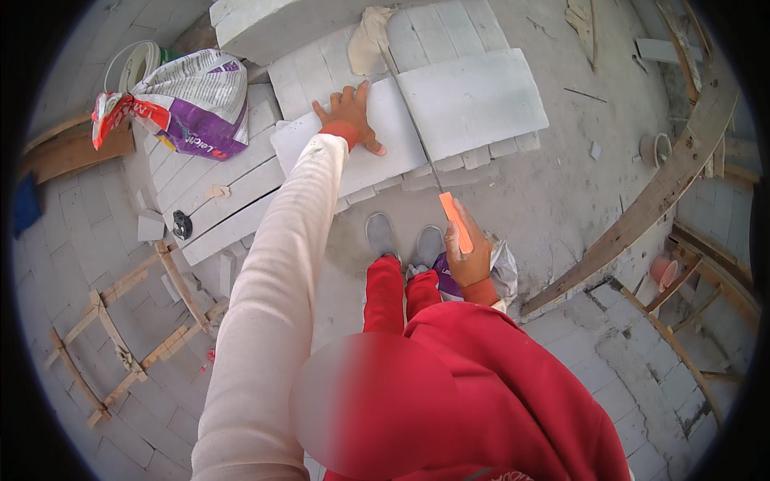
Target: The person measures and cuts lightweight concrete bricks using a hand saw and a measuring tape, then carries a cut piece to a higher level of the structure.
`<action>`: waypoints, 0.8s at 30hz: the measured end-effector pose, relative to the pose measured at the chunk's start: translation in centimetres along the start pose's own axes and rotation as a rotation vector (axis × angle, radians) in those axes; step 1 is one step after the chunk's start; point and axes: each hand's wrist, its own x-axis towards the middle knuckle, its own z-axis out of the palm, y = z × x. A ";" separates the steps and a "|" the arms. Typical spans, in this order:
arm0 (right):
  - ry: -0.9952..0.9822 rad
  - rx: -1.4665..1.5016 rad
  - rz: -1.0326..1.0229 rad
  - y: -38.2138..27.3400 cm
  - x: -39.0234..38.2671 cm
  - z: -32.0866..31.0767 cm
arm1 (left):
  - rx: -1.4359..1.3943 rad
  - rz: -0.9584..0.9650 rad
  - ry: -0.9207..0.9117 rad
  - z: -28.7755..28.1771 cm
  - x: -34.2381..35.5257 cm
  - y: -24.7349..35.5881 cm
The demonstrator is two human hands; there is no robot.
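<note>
My left hand (349, 120) lies with fingers spread on a long white block (305, 156), left of a cut line. A handsaw (413, 128) crosses the block from front to back, its blade at the seam between the left part and the right part (469, 100). My right hand (467, 252) is closed on the saw's orange handle (454, 220), below the block's front edge. A beige cloth or glove (367, 36) lies by the blade's far end. The slab rests on stacked white blocks (297, 72); whether it is cut through I cannot tell.
Bags (196, 88) (501, 276) lie left and near my right leg; a pail (136, 60) stands behind. A black round object (182, 225) lies on blocks. Timber frames (128, 357) are at lower left, a curved plank (609, 248) and buckets (656, 151) at right. My feet (380, 236) stand below.
</note>
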 end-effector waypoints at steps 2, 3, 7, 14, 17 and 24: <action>0.028 -0.025 -0.045 0.2 -4.4 -1.7 | -0.004 0.027 0.020 -1.5 0.5 -0.2; 0.070 -0.028 -0.065 0.5 -5.5 -2.8 | -0.010 0.042 0.024 -1.6 0.5 0.9; 0.078 0.028 -0.074 1.4 -0.6 -0.3 | 0.005 -0.038 0.058 -0.1 0.5 0.6; 0.059 0.005 -0.072 1.5 -6.8 -2.9 | -0.046 -0.010 0.051 -0.2 -0.3 0.6; 0.043 0.020 -0.051 3.5 -4.0 -0.3 | -0.031 0.000 0.085 0.0 -0.4 1.0; 0.098 0.021 -0.121 3.5 1.5 1.2 | -0.081 0.037 0.342 0.8 -2.5 -0.7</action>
